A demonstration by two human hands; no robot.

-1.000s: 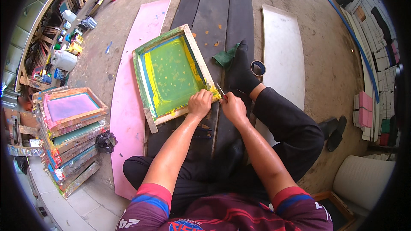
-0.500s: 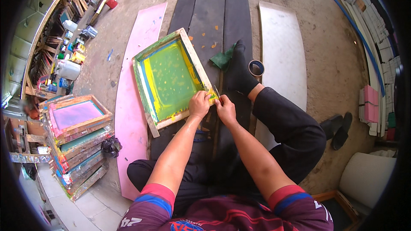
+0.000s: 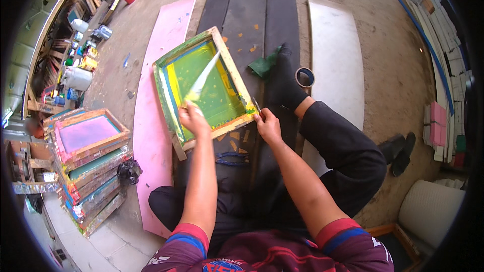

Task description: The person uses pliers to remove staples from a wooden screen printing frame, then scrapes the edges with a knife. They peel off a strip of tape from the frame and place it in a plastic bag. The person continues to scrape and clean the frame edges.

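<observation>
A wooden silk-screen frame [image 3: 237, 78] with green mesh and yellow paint marks rests tilted before me. My left hand [image 3: 195, 120] is closed on the end of a pale, translucent strip [image 3: 204, 79], perhaps tape, which reaches up over the mesh and is blurred. At the frame's near right corner, my right hand [image 3: 268, 126] is closed around a thin dark tool [image 3: 256, 105]; its kind is hard to make out. Blue-handled pliers [image 3: 233, 159] lie on the black boards below the frame.
Black boards [image 3: 247, 5] lie between a pink board [image 3: 151, 121] and a white board [image 3: 337, 45]. A tape roll [image 3: 304, 77] and green cloth [image 3: 262, 69] sit by my foot. Several screen frames [image 3: 93, 171] are stacked at left; slippers [image 3: 402, 156] lie at right.
My left hand has moved left from the frame's corner, drawing the pale strip across the mesh. The right hand stays by the corner. The pliers now show more fully.
</observation>
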